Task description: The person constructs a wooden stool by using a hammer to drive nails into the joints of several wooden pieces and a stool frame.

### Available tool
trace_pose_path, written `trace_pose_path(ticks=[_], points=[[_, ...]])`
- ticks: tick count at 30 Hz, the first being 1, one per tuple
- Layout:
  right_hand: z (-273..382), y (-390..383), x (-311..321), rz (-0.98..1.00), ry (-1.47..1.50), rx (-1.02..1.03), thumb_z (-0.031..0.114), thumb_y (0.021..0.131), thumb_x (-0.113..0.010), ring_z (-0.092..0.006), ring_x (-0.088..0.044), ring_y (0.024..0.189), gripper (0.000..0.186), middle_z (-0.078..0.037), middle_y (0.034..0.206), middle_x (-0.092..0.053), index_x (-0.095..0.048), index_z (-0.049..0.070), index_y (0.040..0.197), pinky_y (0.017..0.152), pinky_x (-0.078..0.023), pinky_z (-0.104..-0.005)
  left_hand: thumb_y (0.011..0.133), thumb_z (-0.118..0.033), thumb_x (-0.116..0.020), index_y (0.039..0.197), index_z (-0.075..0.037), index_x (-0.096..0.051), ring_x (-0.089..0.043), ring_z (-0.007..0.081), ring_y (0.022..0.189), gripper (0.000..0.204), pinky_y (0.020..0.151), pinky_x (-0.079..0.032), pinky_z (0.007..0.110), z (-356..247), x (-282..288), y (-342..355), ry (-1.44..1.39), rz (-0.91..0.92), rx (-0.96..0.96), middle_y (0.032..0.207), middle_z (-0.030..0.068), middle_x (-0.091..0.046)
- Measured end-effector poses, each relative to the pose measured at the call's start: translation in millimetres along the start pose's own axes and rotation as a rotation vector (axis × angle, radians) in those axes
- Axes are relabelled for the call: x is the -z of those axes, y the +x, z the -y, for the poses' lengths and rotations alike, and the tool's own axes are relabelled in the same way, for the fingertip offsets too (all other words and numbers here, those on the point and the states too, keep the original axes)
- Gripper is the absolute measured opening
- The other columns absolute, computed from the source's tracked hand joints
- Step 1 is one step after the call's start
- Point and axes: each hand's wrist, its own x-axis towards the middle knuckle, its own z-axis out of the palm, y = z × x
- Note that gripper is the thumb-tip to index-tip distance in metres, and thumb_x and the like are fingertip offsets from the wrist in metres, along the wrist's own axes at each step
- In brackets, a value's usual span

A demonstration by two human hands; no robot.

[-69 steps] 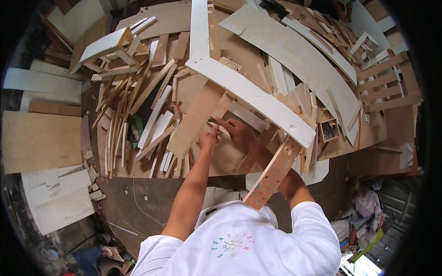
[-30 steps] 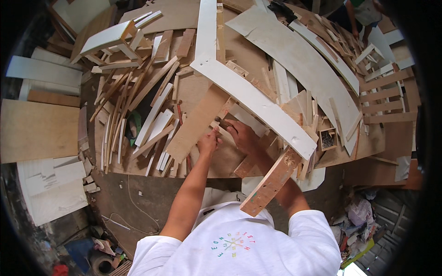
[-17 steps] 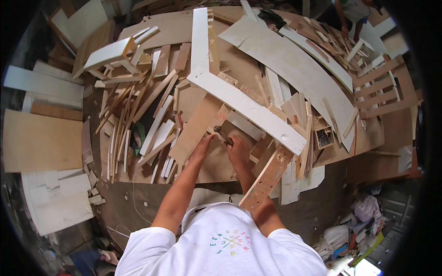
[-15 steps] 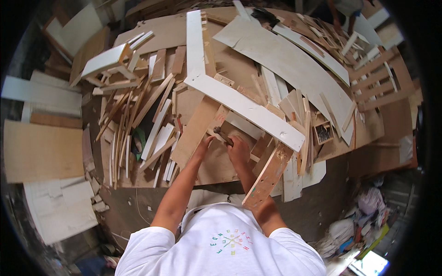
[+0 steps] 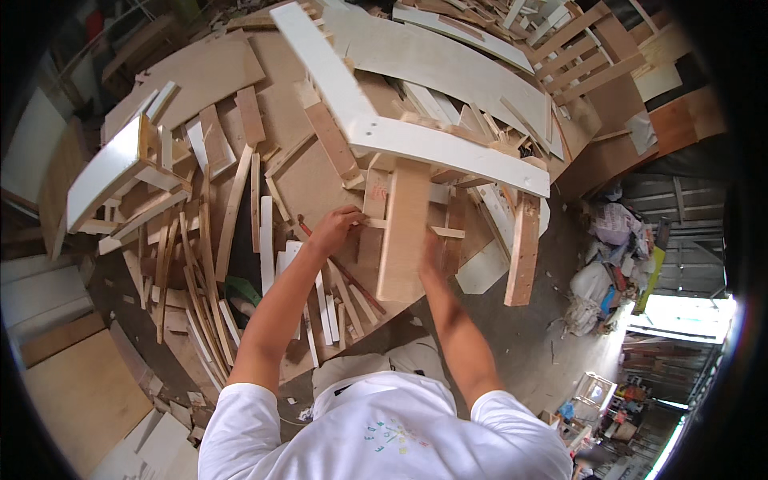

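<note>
A white-topped wooden frame with bare timber legs stands over the table in front of me. My left hand is closed, fingertips pinched at the left end of a thin wooden strip that crosses behind the nearest wide leg. On the other side of this leg is my right hand, close to the strip's right part; the leg and shadow hide its fingers. No hammer shows. Another leg, pitted with holes, hangs out past the table edge at the right.
Loose wooden strips lie piled to the left, beside a small white-topped frame. A long pale panel spans the far side of the table. Bags and scraps lie on the floor at right.
The view has swung, so the frame's wide leg now stands between my hands. The hammer that my right hand held is out of sight. My left hand has closed at the strip's end.
</note>
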Motion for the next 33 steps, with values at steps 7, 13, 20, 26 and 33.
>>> trace_pose_path(ticks=[7,13,20,26,33], points=[[54.9,-86.7,-75.0,-0.009,0.843,-0.476,0.024,0.11,-0.051,-0.0107,-0.049,0.067,0.053,-0.002,0.091,-0.056,-0.034,0.016,0.159,0.056,-0.042,-0.0255,0.085,-0.004,-0.078,0.109,-0.003,-0.073,-0.072,0.0331,0.093,0.025,0.08,-0.061,0.04,4.4,-7.4,-7.2,-0.052,-0.089,-0.047,0.106,0.013,-0.071],[79.9,-85.4,-92.8,-0.149,0.906,-0.557,0.02,0.113,-0.045,-0.0059,-0.042,0.059,0.061,0.001,0.086,-0.051,-0.019,0.025,0.168,0.048,-0.035,-0.0207,0.082,-0.004,-0.08,0.107,-0.002,-0.074,-0.072,0.0331,0.092,0.025,0.078,-0.061,0.038,7.3,0.3,-4.5,-0.023,-0.085,-0.11,0.106,0.0126,-0.072],[95.9,-88.6,-101.2,-0.227,0.907,-0.618,0.019,0.113,-0.046,-0.0055,-0.042,0.059,0.059,0.001,0.088,-0.05,-0.023,0.025,0.167,0.047,-0.035,-0.0203,0.081,-0.009,-0.081,0.104,-0.003,-0.074,-0.071,0.0329,0.094,0.025,0.083,-0.06,0.04,13.9,-3.3,-5.3,-0.029,-0.112,-0.102,0.105,0.0113,-0.073],[97.4,-93.3,-104.7,-0.344,0.97,-0.604,0.017,0.112,-0.047,-0.0062,-0.043,0.058,0.06,0.0,0.087,-0.049,-0.024,0.024,0.167,0.048,-0.037,-0.0209,0.081,-0.011,-0.081,0.104,-0.003,-0.074,-0.07,0.0336,0.094,0.025,0.084,-0.059,0.041,13.9,-4.0,-2.0,-0.036,-0.126,-0.126,0.103,0.0121,-0.073],[94.8,-89.7,-110.4,-0.288,1.02,-0.633,0.017,0.113,-0.045,-0.0055,-0.041,0.058,0.061,0.0,0.087,-0.048,-0.02,0.026,0.168,0.049,-0.037,-0.0204,0.081,-0.01,-0.081,0.104,-0.003,-0.075,-0.07,0.0343,0.091,0.025,0.081,-0.058,0.042,10.6,-4.0,-1.9,-0.043,-0.131,-0.131,0.101,0.0125,-0.073]])
